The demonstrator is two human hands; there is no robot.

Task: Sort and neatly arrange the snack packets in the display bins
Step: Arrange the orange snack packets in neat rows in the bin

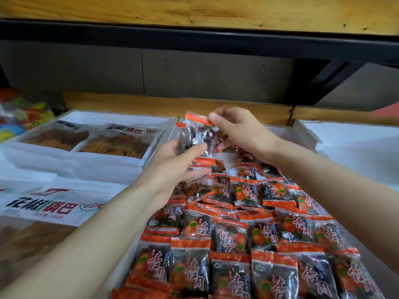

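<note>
the left hand (172, 160) holds a small bunch of snack packets (194, 135) over the far end of the middle bin (285, 131), fingers curled round them. the right hand (235, 128) pinches the top orange edge. many more packets (248, 234) fill that bin. big crisp bags (116, 141) lie left

1. A wooden shelf board (194, 11) spans the top, its grain pale with small dark flecks.
2. Just beneath it runs a black rail (194, 39), edge to edge.
3. A grey back panel (86, 70) fills the wall below, split by a thin upright seam.
4. At the right, a black diagonal bracket (328, 76) slants down from the rail.
5. A wooden ledge (151, 104) lies low along the back, jointed near its right end.
6. A blurred reddish patch (388, 111) shows at the far right.
</note>
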